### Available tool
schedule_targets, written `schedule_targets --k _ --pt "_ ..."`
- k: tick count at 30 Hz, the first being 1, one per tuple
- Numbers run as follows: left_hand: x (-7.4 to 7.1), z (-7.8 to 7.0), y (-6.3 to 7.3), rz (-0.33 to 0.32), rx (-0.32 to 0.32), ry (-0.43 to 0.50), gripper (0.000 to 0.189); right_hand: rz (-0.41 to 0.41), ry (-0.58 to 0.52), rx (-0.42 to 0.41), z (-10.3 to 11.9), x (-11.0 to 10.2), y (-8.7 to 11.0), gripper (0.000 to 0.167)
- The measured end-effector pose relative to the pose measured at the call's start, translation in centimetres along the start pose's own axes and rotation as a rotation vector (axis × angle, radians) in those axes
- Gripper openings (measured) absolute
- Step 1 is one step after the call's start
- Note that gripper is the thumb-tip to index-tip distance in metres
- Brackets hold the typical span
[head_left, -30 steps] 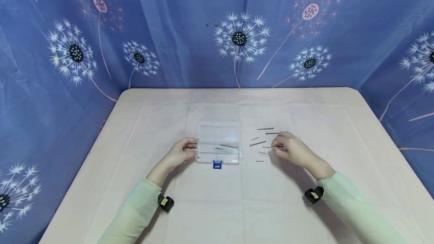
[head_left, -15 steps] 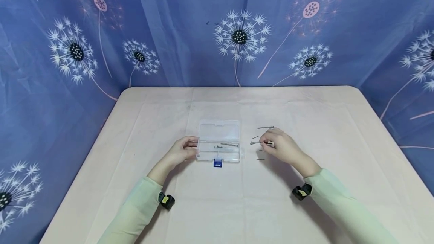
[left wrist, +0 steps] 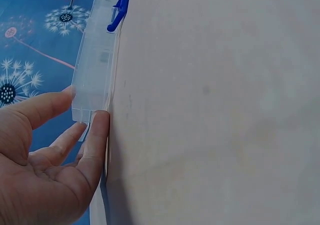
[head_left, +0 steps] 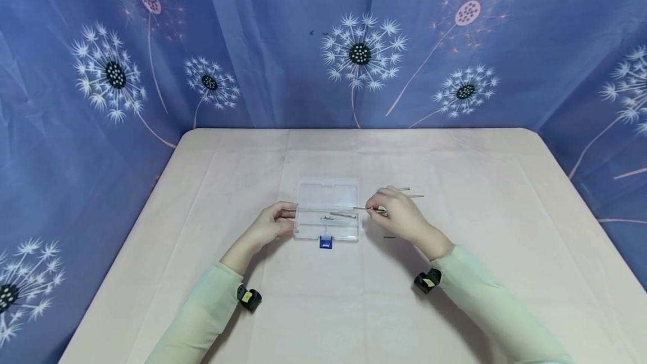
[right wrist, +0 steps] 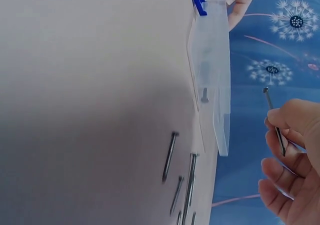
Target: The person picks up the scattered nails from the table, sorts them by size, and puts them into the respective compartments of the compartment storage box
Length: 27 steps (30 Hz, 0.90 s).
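A clear plastic box (head_left: 309,232) with a blue latch (head_left: 326,242) stands with its lid (head_left: 328,191) raised behind it. My left hand (head_left: 265,227) holds the box's left end, thumb and fingers on either side of the corner. Inside the box lie several nails (head_left: 343,215). Between the thumb and fingers of my right hand (head_left: 396,217), a nail (right wrist: 270,101) is pinched, its flat head pointing toward the box. That hand is up at the box's right end. Loose nails (right wrist: 170,156) lie on the table to the right, some hidden under my right hand in the head view.
A pale cloth covers the table (head_left: 313,308). Blue curtains (head_left: 283,60) with dandelion prints hang behind and at both sides. One nail (head_left: 390,237) lies just right of the box, and another nail (head_left: 415,196) shows behind my right hand.
My right hand has moved left from the loose nails to the box's right end, carrying the pinched nail. My left hand and the box have stayed put.
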<state>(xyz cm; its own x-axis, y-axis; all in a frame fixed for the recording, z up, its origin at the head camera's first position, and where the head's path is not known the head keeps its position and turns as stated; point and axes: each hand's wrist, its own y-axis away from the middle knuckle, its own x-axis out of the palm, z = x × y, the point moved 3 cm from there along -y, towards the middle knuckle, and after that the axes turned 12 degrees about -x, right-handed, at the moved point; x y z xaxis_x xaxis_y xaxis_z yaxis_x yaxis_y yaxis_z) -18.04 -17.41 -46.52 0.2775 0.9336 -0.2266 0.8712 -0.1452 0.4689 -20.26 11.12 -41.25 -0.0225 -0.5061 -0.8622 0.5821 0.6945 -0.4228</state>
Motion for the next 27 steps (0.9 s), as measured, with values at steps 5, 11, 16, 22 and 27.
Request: schedule_targets --k 5,11,16,22,27 --pt "0.0 0.0 0.0 0.002 0.004 -0.009 0.053 0.001 0.003 -0.013 0.5 0.8 -1.0 0.005" --pt "0.0 -0.1 0.1 -0.001 0.003 -0.018 0.052 0.023 -0.003 -0.024 1.3 1.8 -2.3 0.005" --pt "0.0 -0.1 0.1 0.007 0.012 -0.009 0.053 0.042 -0.006 -0.040 1.8 2.6 -3.1 0.006" --pt "0.0 -0.1 0.0 0.006 0.017 -0.010 0.052 0.060 0.000 -0.053 2.1 3.8 -3.7 0.008" --pt "0.0 -0.1 0.0 0.000 0.013 -0.016 0.053 0.071 -0.001 -0.050 2.2 4.6 -4.0 0.007"
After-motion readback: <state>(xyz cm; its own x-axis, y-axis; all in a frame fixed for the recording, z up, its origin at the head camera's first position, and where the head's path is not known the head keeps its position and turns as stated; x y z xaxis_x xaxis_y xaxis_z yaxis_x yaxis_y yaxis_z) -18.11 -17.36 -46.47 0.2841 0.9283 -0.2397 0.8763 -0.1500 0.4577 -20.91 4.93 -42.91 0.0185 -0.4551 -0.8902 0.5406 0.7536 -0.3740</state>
